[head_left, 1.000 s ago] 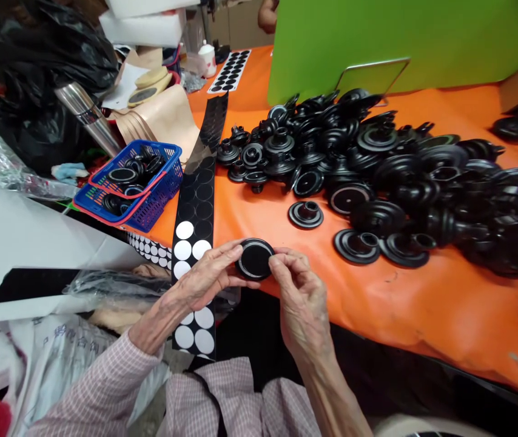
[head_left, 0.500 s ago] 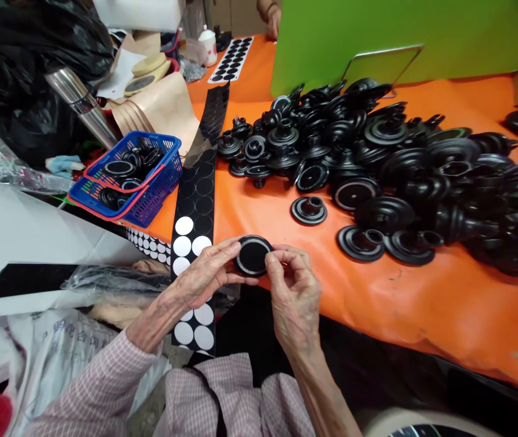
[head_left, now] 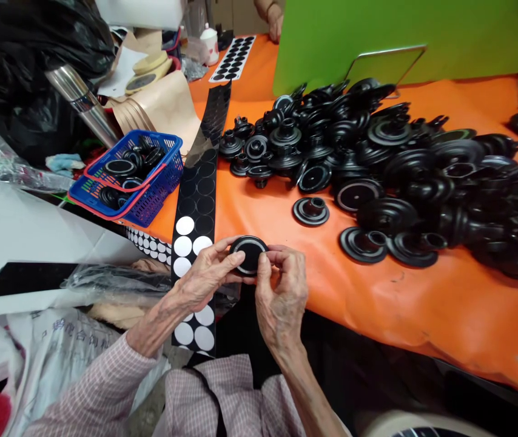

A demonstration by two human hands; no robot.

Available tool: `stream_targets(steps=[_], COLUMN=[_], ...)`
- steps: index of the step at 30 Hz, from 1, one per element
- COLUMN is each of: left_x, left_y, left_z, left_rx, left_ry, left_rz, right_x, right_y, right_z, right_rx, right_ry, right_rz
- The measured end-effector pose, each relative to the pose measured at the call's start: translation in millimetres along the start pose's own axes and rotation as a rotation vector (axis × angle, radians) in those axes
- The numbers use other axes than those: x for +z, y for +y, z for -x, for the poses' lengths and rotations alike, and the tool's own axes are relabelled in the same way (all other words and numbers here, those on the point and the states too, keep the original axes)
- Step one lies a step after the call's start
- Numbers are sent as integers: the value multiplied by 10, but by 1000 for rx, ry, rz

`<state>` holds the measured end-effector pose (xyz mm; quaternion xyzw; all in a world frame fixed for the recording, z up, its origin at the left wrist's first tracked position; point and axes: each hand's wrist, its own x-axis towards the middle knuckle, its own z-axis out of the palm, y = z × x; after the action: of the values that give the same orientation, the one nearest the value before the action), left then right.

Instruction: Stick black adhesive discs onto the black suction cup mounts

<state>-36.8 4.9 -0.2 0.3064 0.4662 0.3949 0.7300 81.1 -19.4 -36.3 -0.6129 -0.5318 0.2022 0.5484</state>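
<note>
A round black disc part with a pale ring near its rim is held flat face up between both hands, at the table's near edge. My left hand grips its left side, the thumb lying on the face. On the right rim, my right hand pinches it between thumb and fingers. Just left of the disc runs a long black strip of round stickers, with white circles bared along its near part. The strip partly passes behind my left forearm. The disc's underside is hidden.
A large heap of black stemmed discs covers the orange table. At left stands a blue basket holding similar parts. A green panel rises behind; another person's hand shows beside it. A steel flask leans at left.
My right hand has shifted slightly left, its thumb now on the disc's rim. My left thumb has moved further onto the disc's face, and the disc has moved slightly left.
</note>
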Motion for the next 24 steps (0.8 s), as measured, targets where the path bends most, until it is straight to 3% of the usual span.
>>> stream_targets(steps=[2,5,8,10,12,15,18,20,22,24], left_x=[4,-2,-60,-150,-275,-494,-706,-830,-931,-994], left_y=[2,16,84,199,408,925,1531,1769,1725,1396], left_z=[-3,32,92,113,117,95,90,137,220,301], left_rx=[10,35,68,124,207,358,470,554,608,474], left_ry=[15,28,-1,12,78,196,353,549,696,636], left_rz=[8,32,-10,-104,-197,-307,-446,-641,-848,-948], right_x=[19,-9,-38,39,224,631,979,1060,995,833], right_y=[6,-1,-12,-55,-191,-562,-885,-913,-760,-493], right_z=[8,9,-77,-216,-401,-696,-929,-978,-900,-703], right_rx=[35,250,464,481,424,335,352,325,243,143], right_ry=[2,-23,-225,-342,-431,-531,-516,-497,-498,-499], right_rz=[-15,-169,-312,-369,-452,-674,-894,-883,-730,-491])
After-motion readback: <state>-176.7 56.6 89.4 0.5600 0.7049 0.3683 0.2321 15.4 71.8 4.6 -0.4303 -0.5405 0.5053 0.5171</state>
